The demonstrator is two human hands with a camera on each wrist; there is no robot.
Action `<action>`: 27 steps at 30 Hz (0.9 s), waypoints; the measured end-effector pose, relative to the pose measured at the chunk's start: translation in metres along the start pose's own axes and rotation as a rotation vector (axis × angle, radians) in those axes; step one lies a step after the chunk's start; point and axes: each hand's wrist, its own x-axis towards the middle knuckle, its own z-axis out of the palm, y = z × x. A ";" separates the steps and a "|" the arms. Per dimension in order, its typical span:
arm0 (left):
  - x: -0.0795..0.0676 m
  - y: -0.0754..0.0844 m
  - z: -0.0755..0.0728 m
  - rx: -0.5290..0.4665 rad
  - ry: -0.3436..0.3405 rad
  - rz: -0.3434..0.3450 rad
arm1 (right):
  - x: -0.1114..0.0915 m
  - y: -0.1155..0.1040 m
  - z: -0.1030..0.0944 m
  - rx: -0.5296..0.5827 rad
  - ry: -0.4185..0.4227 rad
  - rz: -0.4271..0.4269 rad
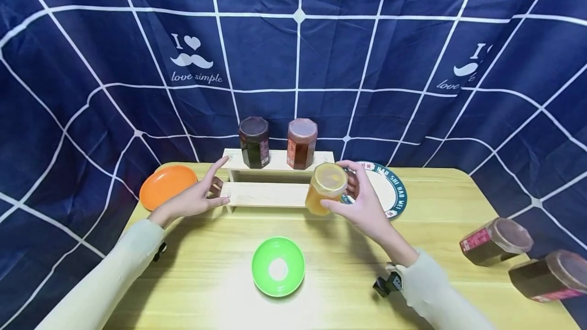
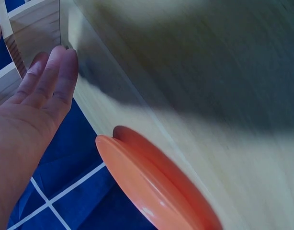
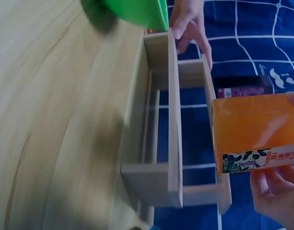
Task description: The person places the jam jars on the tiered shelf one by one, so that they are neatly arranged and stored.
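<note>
yellow jar (image 1: 326, 187): clamped between thumb and fingers of right hand (image 1: 364, 208), between 3 and 4 o'clock from centre of wooden shelf (image 1: 266, 194), head view; contact with shelf: cannot tell. left hand (image 1: 196, 198): fingers apart, extended, touching shelf end at 9 o'clock. dark jar (image 1: 254, 145) at 11, red jar (image 1: 301, 146) at 1, both on shelf.

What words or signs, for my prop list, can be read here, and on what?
"I", heart, moustache, "love simple": cloth, left
"I", "love": cloth, right; print partly lost in folds
"HAO SHI HAO WEI": plate rim
Plate's Chinese characters: too small
Jar labels: too blurred
</note>
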 end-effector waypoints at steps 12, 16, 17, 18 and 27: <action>0.001 -0.001 0.001 0.006 -0.010 0.021 | 0.021 0.001 0.044 0.074 -0.075 -0.002; 0.001 -0.001 0.001 0.004 -0.009 0.026 | 0.029 0.003 0.060 0.095 -0.102 -0.001; 0.001 -0.001 0.001 0.005 -0.009 0.027 | 0.030 0.004 0.063 0.100 -0.105 0.000; 0.001 -0.001 0.001 0.002 -0.010 0.027 | 0.032 0.005 0.066 0.107 -0.108 0.000; 0.001 -0.002 -0.001 -0.007 -0.017 0.030 | 0.043 0.009 0.093 0.129 -0.124 -0.008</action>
